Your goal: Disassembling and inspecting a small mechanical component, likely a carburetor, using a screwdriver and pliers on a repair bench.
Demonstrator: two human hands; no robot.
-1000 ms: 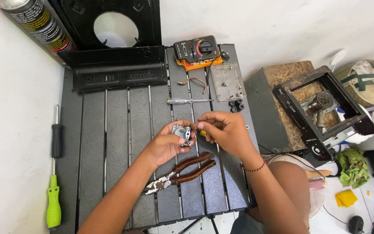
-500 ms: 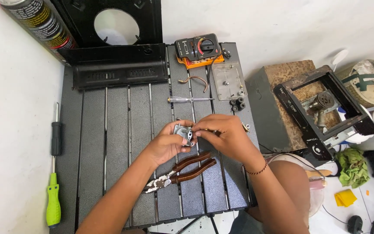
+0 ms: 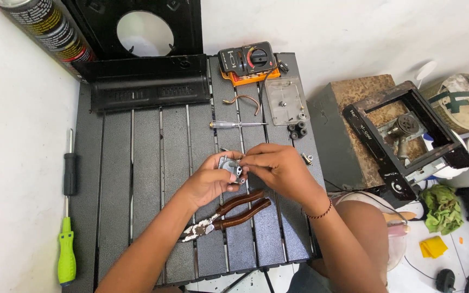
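Observation:
My left hand (image 3: 207, 182) pinches a small grey metal part (image 3: 229, 166) over the middle of the dark slatted table (image 3: 137, 163). My right hand (image 3: 278, 168) has its fingertips closed on the right side of the same part. Whether anything else sits in the right fingers is hidden. Just below both hands lie brown-handled pliers (image 3: 229, 211) on the table.
A thin screwdriver (image 3: 237, 124), a bent copper wire (image 3: 242, 101), a clear plastic plate (image 3: 286, 99) and a multimeter (image 3: 248, 61) lie farther back. A black panel (image 3: 142, 87) spans the far edge. Black and green screwdrivers (image 3: 67, 217) lie on the floor at left. A rusty box and black frame (image 3: 403, 135) stand at right.
My right hand has closed in leftward onto the grey part and its fingers have shifted. My left hand has stayed put.

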